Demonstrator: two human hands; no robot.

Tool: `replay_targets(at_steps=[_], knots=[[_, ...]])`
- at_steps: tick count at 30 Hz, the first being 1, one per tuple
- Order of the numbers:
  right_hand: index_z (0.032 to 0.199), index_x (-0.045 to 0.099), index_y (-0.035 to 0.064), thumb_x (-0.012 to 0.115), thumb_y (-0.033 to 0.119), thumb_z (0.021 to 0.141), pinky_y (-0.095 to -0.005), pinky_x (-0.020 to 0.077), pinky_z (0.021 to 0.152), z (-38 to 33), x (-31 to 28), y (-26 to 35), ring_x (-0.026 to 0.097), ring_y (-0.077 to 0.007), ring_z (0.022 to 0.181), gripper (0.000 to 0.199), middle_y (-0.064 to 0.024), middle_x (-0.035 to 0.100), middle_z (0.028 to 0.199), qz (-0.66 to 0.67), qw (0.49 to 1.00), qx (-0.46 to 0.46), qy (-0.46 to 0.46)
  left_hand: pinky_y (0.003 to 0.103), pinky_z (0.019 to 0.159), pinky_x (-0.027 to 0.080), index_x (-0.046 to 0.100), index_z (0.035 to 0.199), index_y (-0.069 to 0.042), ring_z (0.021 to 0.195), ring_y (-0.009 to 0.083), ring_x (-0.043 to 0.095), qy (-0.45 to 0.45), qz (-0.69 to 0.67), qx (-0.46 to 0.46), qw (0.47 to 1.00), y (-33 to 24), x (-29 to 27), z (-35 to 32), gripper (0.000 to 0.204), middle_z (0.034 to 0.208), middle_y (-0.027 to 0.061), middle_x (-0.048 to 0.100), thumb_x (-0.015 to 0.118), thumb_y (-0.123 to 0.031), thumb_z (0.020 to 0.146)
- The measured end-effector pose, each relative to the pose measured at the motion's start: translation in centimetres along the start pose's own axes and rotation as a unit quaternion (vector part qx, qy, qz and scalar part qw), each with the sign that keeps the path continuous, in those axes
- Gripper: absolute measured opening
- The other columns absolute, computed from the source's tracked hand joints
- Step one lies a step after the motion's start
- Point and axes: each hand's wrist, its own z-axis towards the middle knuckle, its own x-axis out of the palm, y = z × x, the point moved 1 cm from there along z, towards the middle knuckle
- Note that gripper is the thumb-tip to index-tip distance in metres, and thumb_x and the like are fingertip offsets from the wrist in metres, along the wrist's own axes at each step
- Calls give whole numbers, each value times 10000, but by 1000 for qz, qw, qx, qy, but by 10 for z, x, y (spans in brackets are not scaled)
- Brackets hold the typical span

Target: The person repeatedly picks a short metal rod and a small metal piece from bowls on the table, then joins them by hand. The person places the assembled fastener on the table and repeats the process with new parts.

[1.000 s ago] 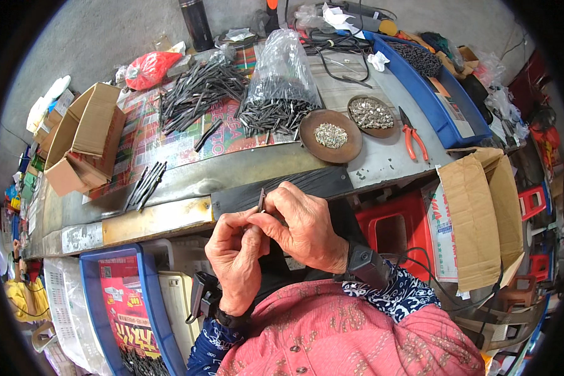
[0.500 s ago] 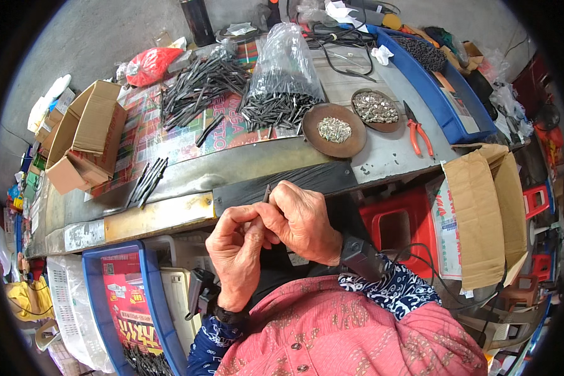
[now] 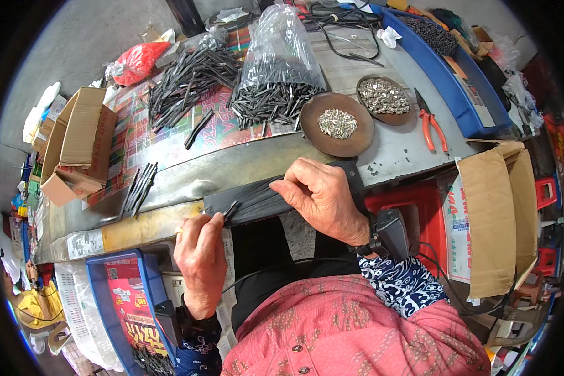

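Note:
My left hand (image 3: pixel 202 250) is at the table's front edge, its thumb and fingers pinching a short black rod (image 3: pixel 230 208). Apart from it to the right, my right hand (image 3: pixel 323 197) hovers over the black strip on the edge, fingers curled and thumb pressed in. Whatever lies between those fingertips is hidden. Beyond it stands a brown dish (image 3: pixel 313 119) of small silvery pieces, beside a second dish (image 3: pixel 405 116) of rounder metal bits. A small group of black rods (image 3: pixel 141 188) lies to the left of my left hand.
Black rods spill from a clear plastic bag (image 3: pixel 282 47), beside a larger rod pile (image 3: pixel 191 84). Red-handled pliers (image 3: pixel 433 130) and a long blue bin (image 3: pixel 476 119) are at the right. Cardboard boxes (image 3: pixel 84 138) flank the table; a blue tray (image 3: pixel 97 282) sits below its edge.
My hands were together in front of me. They have separated: the left moved left and down with the short black rod, the right moved right and slightly away. The view has shifted slightly.

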Motion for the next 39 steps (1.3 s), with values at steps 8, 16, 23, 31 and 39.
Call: replay_targets(at_steps=[8,16,23,31,39], knots=[[745,536,23,700,129,854,-407,435,520,2,2,0,561,-334,597,224,-136,545,673,-3,1000,7,-4,454,859,452,564,956,-8,883,381,528,49,-27,68,996,-20,54,39,299,910,167,529,594,51,664],[756,546,6,707,96,841,-376,437,533,-2,-10,13,542,-295,583,203,-120,547,682,-39,999,-11,18,419,714,465,618,894,-37,801,345,570,-52,-73,-12,996,9,29,31,152,851,141,580,584,61,782],[770,557,2,703,81,845,-356,426,525,-1,-33,9,546,-257,575,182,-109,549,676,-68,997,20,10,415,684,444,609,874,-44,786,335,566,-112,90,-104,984,102,-21,13,42,828,131,583,629,-31,839],[790,591,19,689,88,844,-372,447,544,6,-58,-9,575,-280,602,132,-100,575,718,-185,981,4,-59,408,730,445,624,889,-58,835,327,562,-82,157,-86,980,139,-24,14,96,840,115,591,640,-17,805],[961,649,43,754,117,757,-390,480,757,5,-69,-19,549,-291,906,242,-83,573,937,-282,959,-19,-21,420,751,448,606,871,-57,866,343,560,-60,165,-80,981,141,-16,24,86,862,128,568,630,-16,799]])
